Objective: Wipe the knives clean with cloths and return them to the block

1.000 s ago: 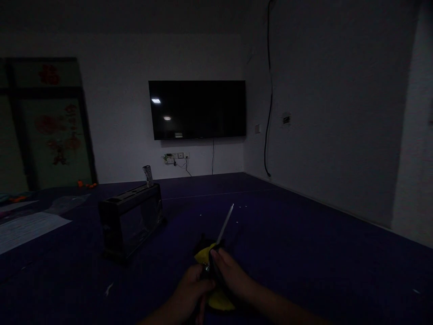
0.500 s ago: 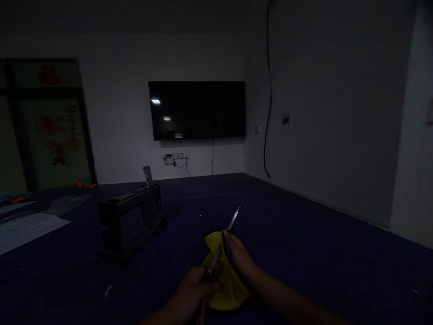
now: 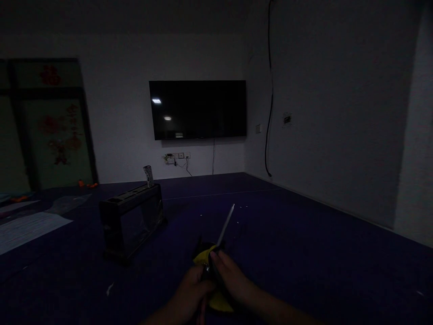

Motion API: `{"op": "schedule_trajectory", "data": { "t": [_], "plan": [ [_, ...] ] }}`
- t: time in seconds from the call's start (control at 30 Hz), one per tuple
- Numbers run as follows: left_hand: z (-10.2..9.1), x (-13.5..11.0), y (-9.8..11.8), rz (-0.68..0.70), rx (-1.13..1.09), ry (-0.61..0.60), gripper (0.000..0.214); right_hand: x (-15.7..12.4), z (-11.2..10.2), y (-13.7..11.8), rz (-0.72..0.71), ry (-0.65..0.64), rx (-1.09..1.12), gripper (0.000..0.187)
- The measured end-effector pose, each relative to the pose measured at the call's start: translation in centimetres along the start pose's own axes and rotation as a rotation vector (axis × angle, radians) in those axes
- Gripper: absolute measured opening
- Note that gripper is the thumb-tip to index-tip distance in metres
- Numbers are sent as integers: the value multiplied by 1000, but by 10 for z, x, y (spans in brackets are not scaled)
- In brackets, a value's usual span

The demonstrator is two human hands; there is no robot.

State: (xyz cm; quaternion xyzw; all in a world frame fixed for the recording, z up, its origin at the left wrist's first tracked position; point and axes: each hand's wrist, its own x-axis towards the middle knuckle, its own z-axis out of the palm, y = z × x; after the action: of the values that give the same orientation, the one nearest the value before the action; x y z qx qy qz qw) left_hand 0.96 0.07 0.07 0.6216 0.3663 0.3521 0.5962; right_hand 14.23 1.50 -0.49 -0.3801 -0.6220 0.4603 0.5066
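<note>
My left hand point(image 3: 189, 291) is closed round the dark handle of a knife point(image 3: 225, 226), whose long, narrow, shiny blade points up and away from me. My right hand point(image 3: 234, 276) pinches a yellow cloth point(image 3: 219, 302) with a dark edge round the blade close to the handle. The two hands almost touch, and the blade beyond the cloth is bare up to its tip. Dim light hides most of the handle and the fingers underneath. To the left stands a black slotted block point(image 3: 130, 198), with a pale patterned handle point(image 3: 148, 176) upright in its top.
The dark blue surface point(image 3: 287, 253) carries small white scraps. Sheets of paper point(image 3: 34, 230) lie at the far left, near orange objects point(image 3: 81, 183). A television point(image 3: 199, 110) hangs on the back wall above sockets point(image 3: 179, 155); a black cable point(image 3: 269, 131) hangs along the right wall.
My right hand has slid down the blade towards the handle with the cloth, baring more of the blade. The cloth is now more bunched. My left hand has hardly moved.
</note>
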Motion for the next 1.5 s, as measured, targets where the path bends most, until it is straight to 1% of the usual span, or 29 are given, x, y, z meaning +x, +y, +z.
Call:
{"op": "schedule_trajectory", "data": {
  "t": [0.17, 0.3, 0.4, 0.5, 0.63, 0.77, 0.83, 0.9, 0.97, 1.03, 1.1, 1.2, 1.33, 1.5],
  "plan": [
    [-1, 0, -1, -16, -10, -36, 19, 0, 0, -2, -1, -16, -67, 44],
    [0, -2, 1, -4, -1, 6, 17, -1, 0, -8, 4, -17, -140, 44],
    [0, -2, 1, 58, -3, 28, 14, -2, 1, -11, -1, 0, -173, 45],
    [-2, 0, -1, 115, -11, 43, 12, -2, 1, -11, -8, -3, -152, 44],
    [-3, 1, -7, 93, 3, 89, 20, -1, 1, -7, -30, -12, -125, 43],
    [-4, -1, -10, 25, -20, 66, 32, -1, 1, -7, -58, -53, -127, 45],
    [-3, -2, -8, 29, -22, 113, 34, -3, 1, -10, -76, -80, -177, 46],
    [-2, -2, -4, 50, -19, 187, 34, -5, 2, -11, -104, -77, -277, 46],
    [-1, -3, 0, 68, -11, 251, 36, -7, 2, -10, -135, -31, -378, 46],
    [0, -4, 2, 83, 5, 300, 39, -8, 2, -8, -160, 24, -434, 45],
    [0, -5, 4, 93, 24, 351, 39, -9, 2, -7, -175, 65, -448, 44],
    [-1, -5, 6, 99, 32, 414, 39, -9, 2, -9, -206, 88, -457, 44],
    [-2, -6, 6, 126, 41, 433, 37, -11, 1, -16, -255, 87, -442, 42],
    [-1, -6, 7, 140, 90, 447, 30, -15, 0, -19, -269, 29, -432, 39]
  ]
}}
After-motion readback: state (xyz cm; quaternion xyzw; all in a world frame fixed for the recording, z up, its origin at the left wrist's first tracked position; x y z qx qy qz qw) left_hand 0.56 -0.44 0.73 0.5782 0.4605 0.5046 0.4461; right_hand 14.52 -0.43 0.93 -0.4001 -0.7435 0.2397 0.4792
